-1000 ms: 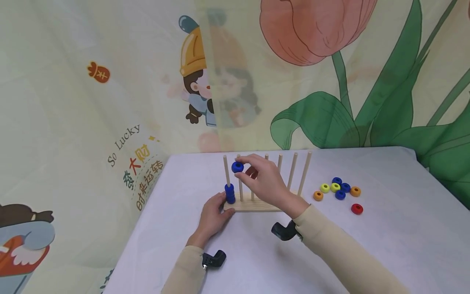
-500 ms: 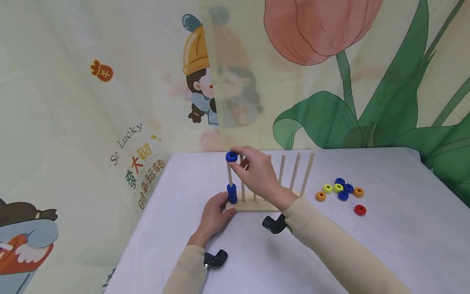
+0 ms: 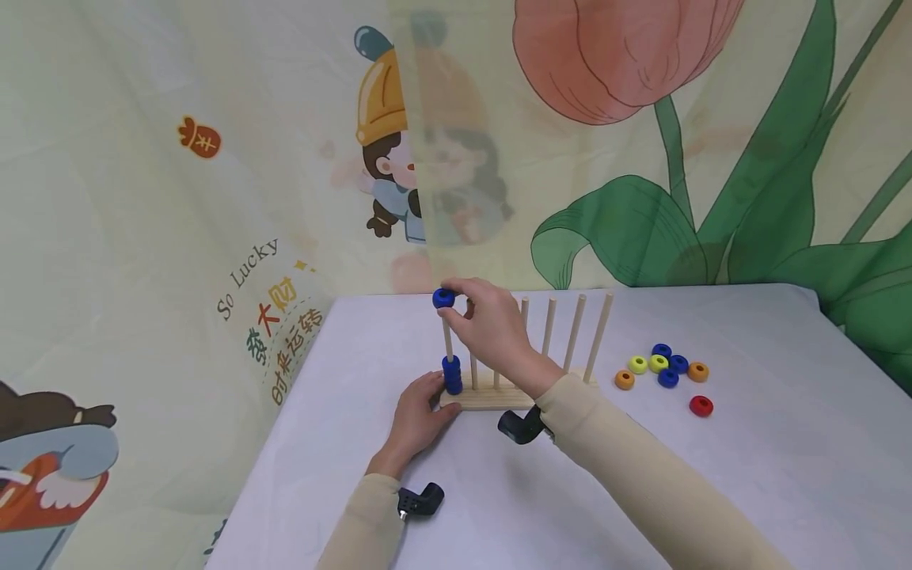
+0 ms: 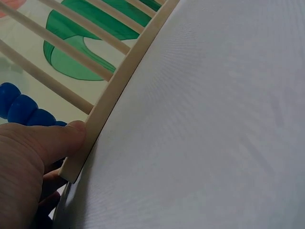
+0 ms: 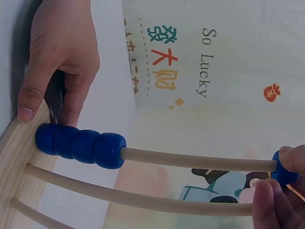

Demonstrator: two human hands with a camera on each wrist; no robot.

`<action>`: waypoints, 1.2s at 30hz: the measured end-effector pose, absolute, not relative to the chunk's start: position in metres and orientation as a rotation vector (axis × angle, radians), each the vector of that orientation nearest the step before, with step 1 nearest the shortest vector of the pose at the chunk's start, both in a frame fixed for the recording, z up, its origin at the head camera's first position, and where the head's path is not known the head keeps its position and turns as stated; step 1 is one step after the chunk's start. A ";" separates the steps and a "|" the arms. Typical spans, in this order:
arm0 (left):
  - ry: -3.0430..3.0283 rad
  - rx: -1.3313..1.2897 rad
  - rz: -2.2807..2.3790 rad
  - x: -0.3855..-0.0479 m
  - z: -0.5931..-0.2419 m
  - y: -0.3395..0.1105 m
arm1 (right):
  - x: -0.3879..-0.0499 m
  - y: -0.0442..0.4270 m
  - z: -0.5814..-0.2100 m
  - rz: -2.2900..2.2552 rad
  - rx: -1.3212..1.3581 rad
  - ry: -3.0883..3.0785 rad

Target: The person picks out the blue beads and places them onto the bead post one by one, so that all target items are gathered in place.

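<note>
A wooden peg rack (image 3: pixel 492 400) with a row of upright pegs stands on the white-covered table. At its left end, my left hand (image 3: pixel 413 416) grips the base, thumb on the front edge (image 4: pixel 71 138) and fingers behind. Several blue beads (image 3: pixel 452 375) are stacked at the bottom of the leftmost peg (image 5: pixel 200 160). Above them, my right hand (image 3: pixel 492 321) pinches another blue bead (image 3: pixel 443 298) between thumb and fingers. That bead meets the tip of the leftmost peg; how far the peg enters its hole is hard to tell.
Right of the rack lie loose beads: yellow (image 3: pixel 637 364), blue (image 3: pixel 668 378), orange (image 3: pixel 624 380) and red (image 3: pixel 701 406). A printed cloth (image 3: pixel 285 158) hangs behind the table. Bare pegs (image 3: pixel 598 336) rise along the rack's right part.
My right hand has carried the blue bead left and up from beside the second peg to the tip of the leftmost peg. My left hand keeps its grip on the base.
</note>
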State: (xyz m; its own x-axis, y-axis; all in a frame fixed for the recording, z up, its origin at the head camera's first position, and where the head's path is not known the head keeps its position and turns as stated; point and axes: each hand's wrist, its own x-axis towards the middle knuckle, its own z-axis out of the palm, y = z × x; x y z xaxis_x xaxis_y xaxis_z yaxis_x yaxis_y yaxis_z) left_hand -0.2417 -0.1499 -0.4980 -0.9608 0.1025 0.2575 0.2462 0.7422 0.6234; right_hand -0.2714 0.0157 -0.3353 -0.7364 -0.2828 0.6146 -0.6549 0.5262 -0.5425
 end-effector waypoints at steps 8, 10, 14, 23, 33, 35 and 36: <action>-2.723 -0.283 -1.034 -0.242 -0.497 -0.150 | -0.271 0.014 -0.340 1.081 0.726 -2.375; -2.723 -0.280 -1.036 -0.242 -0.497 -0.150 | -0.270 0.013 -0.342 1.101 0.712 -2.368; -2.730 -0.268 -1.046 -0.242 -0.498 -0.150 | -0.266 0.013 -0.348 1.159 0.702 -2.341; -2.734 -0.264 -1.031 -0.242 -0.498 -0.150 | -0.261 0.016 -0.363 1.333 0.793 -2.080; -2.732 -0.250 -1.019 -0.240 -0.497 -0.149 | -0.253 0.028 -0.371 1.373 0.807 -1.872; -2.726 -0.254 -1.017 -0.240 -0.498 -0.149 | -0.252 0.033 -0.375 1.389 0.794 -1.874; -2.728 -0.253 -1.018 -0.240 -0.498 -0.149 | -0.251 0.036 -0.378 1.401 0.787 -1.877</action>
